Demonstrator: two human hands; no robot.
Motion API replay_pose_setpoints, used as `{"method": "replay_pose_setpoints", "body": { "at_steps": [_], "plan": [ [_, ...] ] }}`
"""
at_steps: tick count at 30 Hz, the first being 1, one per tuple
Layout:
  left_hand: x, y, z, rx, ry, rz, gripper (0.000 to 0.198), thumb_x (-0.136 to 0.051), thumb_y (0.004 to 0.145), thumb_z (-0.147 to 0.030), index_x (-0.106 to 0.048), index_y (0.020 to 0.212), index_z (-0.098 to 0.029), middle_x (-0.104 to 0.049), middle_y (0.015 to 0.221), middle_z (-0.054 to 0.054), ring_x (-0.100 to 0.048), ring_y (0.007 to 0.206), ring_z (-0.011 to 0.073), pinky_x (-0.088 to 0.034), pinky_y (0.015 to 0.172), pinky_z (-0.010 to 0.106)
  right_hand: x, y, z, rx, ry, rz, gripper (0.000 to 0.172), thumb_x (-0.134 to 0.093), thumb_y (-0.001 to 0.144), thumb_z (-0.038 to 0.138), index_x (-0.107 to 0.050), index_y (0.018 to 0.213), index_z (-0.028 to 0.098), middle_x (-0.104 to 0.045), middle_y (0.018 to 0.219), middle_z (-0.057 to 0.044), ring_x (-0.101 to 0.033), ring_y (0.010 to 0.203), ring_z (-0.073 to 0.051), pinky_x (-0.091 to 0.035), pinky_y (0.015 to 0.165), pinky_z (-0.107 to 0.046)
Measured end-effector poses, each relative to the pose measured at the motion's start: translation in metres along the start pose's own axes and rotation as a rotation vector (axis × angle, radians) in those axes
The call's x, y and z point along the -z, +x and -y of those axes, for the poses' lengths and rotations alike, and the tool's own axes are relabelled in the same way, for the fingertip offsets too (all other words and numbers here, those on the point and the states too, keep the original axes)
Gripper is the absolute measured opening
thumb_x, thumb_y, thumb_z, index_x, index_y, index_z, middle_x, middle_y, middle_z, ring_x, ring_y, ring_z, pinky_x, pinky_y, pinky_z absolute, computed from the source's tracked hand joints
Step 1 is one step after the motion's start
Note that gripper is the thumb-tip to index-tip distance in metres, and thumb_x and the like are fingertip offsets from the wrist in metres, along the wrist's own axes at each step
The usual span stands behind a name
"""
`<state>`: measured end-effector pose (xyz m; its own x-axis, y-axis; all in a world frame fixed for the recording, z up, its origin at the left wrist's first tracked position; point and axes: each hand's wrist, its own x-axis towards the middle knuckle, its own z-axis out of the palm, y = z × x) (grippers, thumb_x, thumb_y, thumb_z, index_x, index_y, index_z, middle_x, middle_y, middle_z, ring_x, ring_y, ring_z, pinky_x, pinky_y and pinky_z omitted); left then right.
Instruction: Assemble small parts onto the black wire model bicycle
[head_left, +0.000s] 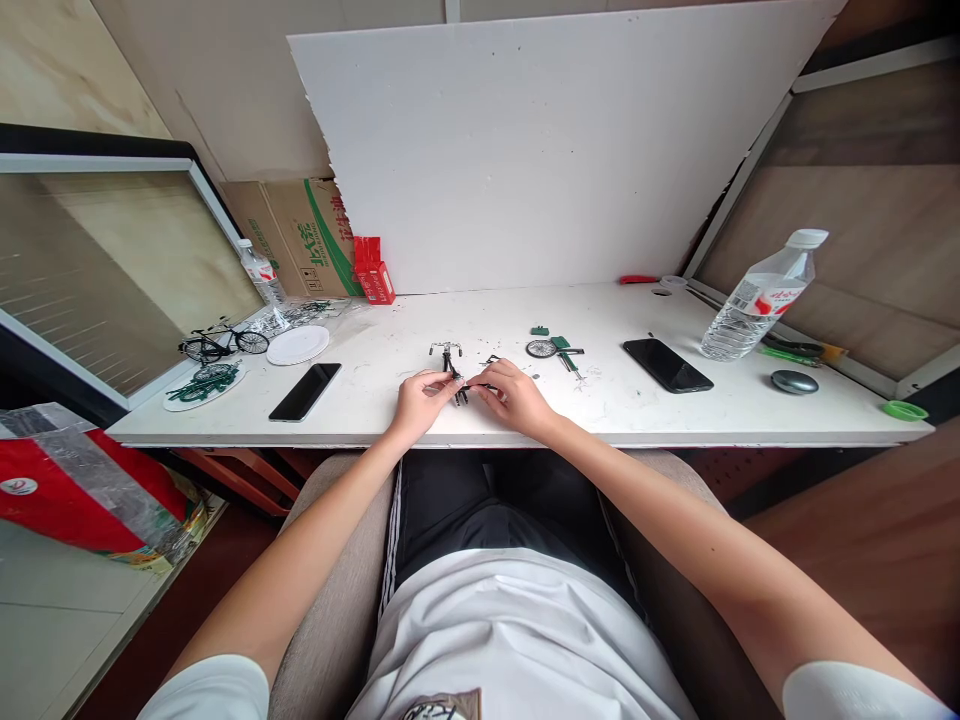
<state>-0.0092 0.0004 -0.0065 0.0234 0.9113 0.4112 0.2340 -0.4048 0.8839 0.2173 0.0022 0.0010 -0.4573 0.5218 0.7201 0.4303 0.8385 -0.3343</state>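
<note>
Near the front edge of the white table [390, 410], my left hand [422, 402] is closed on a small black model bicycle frame [448, 362], whose handlebar points away from me. My right hand [516, 397] pinches a thin dark part [480, 386] against the frame's right side. Right of my hands lie a loose spoked wheel [541, 348], a green part [564, 352] with a dark piece across it, and a small green block [539, 330]. Tiny scraps are scattered around them.
At the left are a finished-looking black model bicycle [217, 343], a white disc [298, 345], a phone [305, 391], a bottle [262, 275] and a red box [373, 270]. Rightward are another phone [667, 365], a large bottle [761, 300] and a grey oval object [794, 382].
</note>
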Motion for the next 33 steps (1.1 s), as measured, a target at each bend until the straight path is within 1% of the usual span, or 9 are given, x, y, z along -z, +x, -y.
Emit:
{"method": "replay_pose_setpoints", "body": {
  "at_steps": [4,8,12,20,24,29,33],
  "plan": [
    [0.0004,0.0008,0.0008,0.008,0.007,0.000,0.044,-0.087,0.082,-0.054,-0.087,0.104,-0.017,-0.083,0.106,0.014,-0.075,0.092,0.0254,-0.059,0.084,0.037,0.0017,0.0006,0.0044,-0.040,0.007,0.003,0.024,-0.058,0.111,0.037,-0.079,0.111,0.024,-0.077,0.094,-0.008,-0.067,0.088,-0.025,-0.055,0.080,-0.040],
    [-0.0001,0.0011,0.0011,0.015,0.002,0.004,0.043,-0.087,0.081,-0.054,-0.087,0.102,-0.016,-0.083,0.104,0.013,-0.075,0.092,0.0251,-0.058,0.085,0.037,0.0017,0.0010,0.0056,-0.061,-0.005,-0.016,0.028,-0.057,0.111,0.041,-0.079,0.110,0.024,-0.078,0.095,-0.009,-0.069,0.090,-0.025,-0.056,0.081,-0.040],
    [-0.0007,0.0012,0.0001,0.015,-0.019,0.001,0.045,-0.089,0.079,-0.056,-0.087,0.098,-0.016,-0.082,0.100,0.013,-0.074,0.089,0.0243,-0.057,0.082,0.036,0.0005,0.0008,0.0038,-0.065,-0.038,-0.066,0.025,-0.059,0.111,0.039,-0.079,0.110,0.024,-0.078,0.095,-0.009,-0.068,0.090,-0.026,-0.055,0.078,-0.039],
    [-0.0004,0.0005,-0.0031,0.008,-0.051,0.013,0.045,-0.091,0.077,-0.056,-0.087,0.097,-0.016,-0.082,0.098,0.012,-0.073,0.086,0.0233,-0.057,0.081,0.035,0.0002,0.0006,0.0020,-0.044,-0.035,-0.090,0.023,-0.059,0.111,0.039,-0.078,0.111,0.025,-0.077,0.095,-0.009,-0.067,0.090,-0.025,-0.055,0.080,-0.040],
    [0.0007,0.0004,-0.0037,0.032,-0.057,0.037,0.047,-0.090,0.077,-0.057,-0.087,0.099,-0.015,-0.082,0.098,0.012,-0.073,0.087,0.0247,-0.059,0.084,0.038,-0.0002,0.0000,0.0012,-0.030,-0.009,-0.103,0.021,-0.061,0.110,0.037,-0.078,0.110,0.025,-0.078,0.094,-0.008,-0.068,0.089,-0.024,-0.055,0.080,-0.039],
    [0.0014,0.0006,-0.0048,0.080,-0.124,0.076,0.049,-0.093,0.074,-0.056,-0.086,0.099,-0.014,-0.082,0.091,0.011,-0.075,0.082,0.0255,-0.060,0.083,0.040,-0.0009,-0.0005,0.0004,0.002,-0.042,-0.123,0.020,-0.062,0.110,0.036,-0.078,0.106,0.024,-0.077,0.090,-0.008,-0.066,0.085,-0.024,-0.054,0.076,-0.038],
    [0.0028,0.0008,-0.0074,0.073,-0.151,0.115,0.050,-0.094,0.072,-0.057,-0.086,0.096,-0.015,-0.083,0.090,0.011,-0.076,0.081,0.0263,-0.062,0.084,0.042,0.0001,-0.0004,0.0025,0.006,-0.089,-0.092,0.022,-0.060,0.110,0.036,-0.078,0.106,0.025,-0.077,0.092,-0.009,-0.067,0.086,-0.024,-0.055,0.077,-0.039]
  ]
}}
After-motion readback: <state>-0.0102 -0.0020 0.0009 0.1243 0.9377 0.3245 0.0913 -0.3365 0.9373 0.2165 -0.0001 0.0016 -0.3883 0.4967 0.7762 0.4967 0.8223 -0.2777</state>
